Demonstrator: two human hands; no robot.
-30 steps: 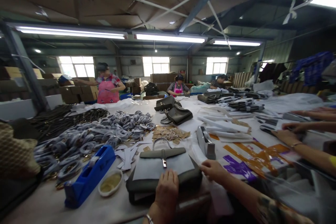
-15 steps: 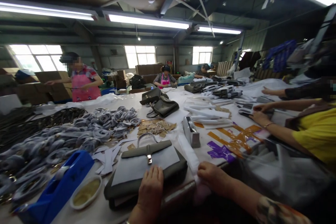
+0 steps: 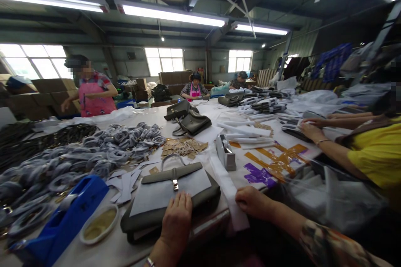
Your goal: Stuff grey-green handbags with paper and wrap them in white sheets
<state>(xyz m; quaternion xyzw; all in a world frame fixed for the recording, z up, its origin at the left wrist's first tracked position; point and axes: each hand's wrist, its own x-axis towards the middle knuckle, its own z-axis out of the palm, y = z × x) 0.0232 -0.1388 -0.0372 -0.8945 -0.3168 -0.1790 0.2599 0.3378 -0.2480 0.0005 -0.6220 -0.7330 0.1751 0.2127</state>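
In front of me a dark olive handbag (image 3: pixel 205 202) lies on its back on the table, with a pale sheet (image 3: pixel 147 202) tucked under its flap (image 3: pixel 175 174) and a metal clasp at the middle. My left hand (image 3: pixel 177 217) rests on the sheet and bag below the clasp, its fingers stretched out. To the right, my right hand (image 3: pixel 254 202) is closed at the edge of a long white strip of soft wrapping material (image 3: pixel 228 190). That strip hangs over the table's front edge. The right fingertips are partly hidden.
A blue tape dispenser (image 3: pixel 67 217) and a bowl (image 3: pixel 99 223) stand left of the bag; a grey tape dispenser (image 3: pixel 224 152) stands beyond it. Wrapped straps (image 3: pixel 94 158) are heaped at left. A co-worker in yellow (image 3: pixel 372 154) handles a bag at right.
The view has shifted slightly. My right hand's end of the white strip now hangs flatter and plainer over the table edge. My left hand stays on the bag.
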